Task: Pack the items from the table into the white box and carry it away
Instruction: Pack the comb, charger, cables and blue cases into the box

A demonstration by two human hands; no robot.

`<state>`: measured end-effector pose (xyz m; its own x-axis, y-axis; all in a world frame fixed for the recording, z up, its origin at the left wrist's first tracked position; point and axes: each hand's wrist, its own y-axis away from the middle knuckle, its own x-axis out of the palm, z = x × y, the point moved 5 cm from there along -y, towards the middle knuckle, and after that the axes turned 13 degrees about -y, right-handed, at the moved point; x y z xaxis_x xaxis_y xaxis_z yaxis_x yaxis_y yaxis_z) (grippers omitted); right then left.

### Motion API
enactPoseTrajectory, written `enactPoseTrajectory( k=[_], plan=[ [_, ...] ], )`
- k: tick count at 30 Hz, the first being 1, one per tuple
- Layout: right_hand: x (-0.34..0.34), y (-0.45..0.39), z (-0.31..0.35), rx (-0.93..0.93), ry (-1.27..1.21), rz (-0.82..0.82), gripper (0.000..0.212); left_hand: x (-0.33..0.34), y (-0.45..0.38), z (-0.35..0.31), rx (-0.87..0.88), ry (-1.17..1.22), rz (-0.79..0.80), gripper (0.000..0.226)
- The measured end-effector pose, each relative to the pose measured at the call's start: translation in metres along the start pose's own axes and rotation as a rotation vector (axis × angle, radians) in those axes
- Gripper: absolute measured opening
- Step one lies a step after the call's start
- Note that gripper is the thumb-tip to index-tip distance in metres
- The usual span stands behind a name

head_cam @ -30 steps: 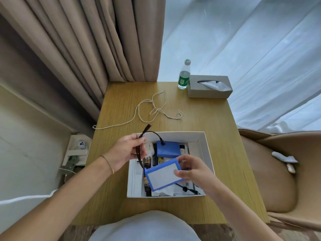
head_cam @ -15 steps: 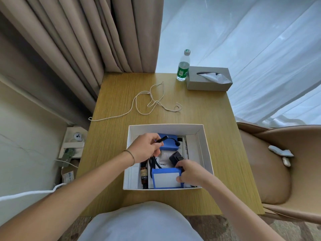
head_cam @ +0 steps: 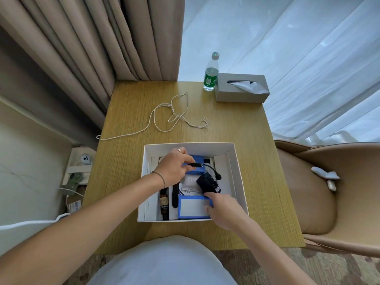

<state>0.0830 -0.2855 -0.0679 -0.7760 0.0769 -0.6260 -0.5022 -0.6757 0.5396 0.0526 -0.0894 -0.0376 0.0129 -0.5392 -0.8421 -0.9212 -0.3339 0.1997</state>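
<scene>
The right hand (head_cam: 223, 211) reaches into the near right corner of the white box (head_cam: 239, 177), which sits on the table (head_cam: 257, 140) close to the near edge. Its fingers are loosely curled and rest on the right end of a blue pack (head_cam: 192, 207) lying flat against the near wall, thumb on top; whether it truly grips the pack cannot be told. Just beyond the fingertips lies a black adapter (head_cam: 208, 184), tilted, on white paper. Left of the pack stand a dark strap and a brown bottle (head_cam: 164, 202), lying lengthwise.

Farther in, the left hand (head_cam: 173, 168) pinches a black cable (head_cam: 205, 167) near its plug between thumb and fingers, over a second blue pack (head_cam: 196, 171) by the far wall. The cable curves right to a small black end.

Beyond the box a white cord (head_cam: 164, 120) sprawls loose on the table. At the far edge stand a water bottle (head_cam: 210, 76) and, just beside it, a grey tissue box (head_cam: 240, 89).
</scene>
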Motion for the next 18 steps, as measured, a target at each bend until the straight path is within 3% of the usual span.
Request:
enactPoseTrajectory(
  k=[9,14,18],
  plan=[
    [-0.003,0.012,-0.003,0.010,0.011,-0.067,0.045,0.029,-0.030,-0.021,0.069,-0.381,0.026,0.021],
    [-0.004,0.015,-0.001,0.007,0.001,-0.106,0.039,0.045,-0.030,-0.036,0.140,-0.745,0.099,0.019],
    [-0.006,0.016,-0.001,-0.028,-0.054,-0.181,0.040,0.056,-0.025,-0.033,0.175,-0.768,0.160,0.021]
  ],
)
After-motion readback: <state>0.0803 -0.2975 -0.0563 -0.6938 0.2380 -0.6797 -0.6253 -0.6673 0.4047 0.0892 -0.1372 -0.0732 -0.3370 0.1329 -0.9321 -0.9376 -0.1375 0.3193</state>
